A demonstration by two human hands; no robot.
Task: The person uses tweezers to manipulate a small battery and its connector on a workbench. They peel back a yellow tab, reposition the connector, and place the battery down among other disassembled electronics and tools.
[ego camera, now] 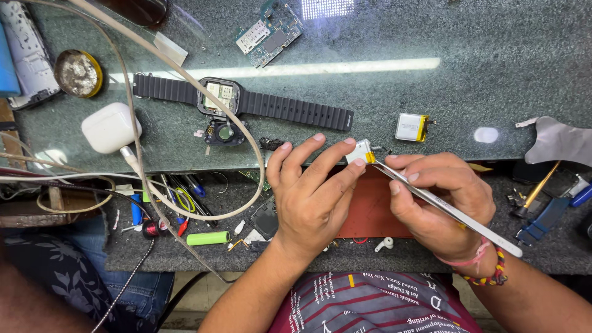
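- Both grips meet at the near edge of the desk [493,80]: the left hand [311,197] pinches a small silver battery cell with a yellow end [360,152] between thumb and fingertips, its grip narrow and closed on the cell.
- Right hand [441,206] is closed around metal tweezers [447,209], whose tips touch the yellow end of that cell; a braided thread band [490,271] sits on that wrist.
- Beneath the hands lies a red mat [370,213] on the nearer, lower shelf; a white earbud [384,244] lies at its near edge.
- Left of the hands on that shelf lie a green cylindrical cell [208,238], coloured pens and loose wires.
- A pale cable [185,80] loops across the left half of the scene, past a white charger block [110,127].
- Farther back, on the grey stone desk, lies an opened smartwatch with a black strap [246,102], its inner board exposed; a small black round part [223,132] sits just near of it.
- To the right, well apart from the watch, lies a second silver cell [412,127].
- At the far edge rests a green circuit board [269,32]; far left stands a round tin [78,73].
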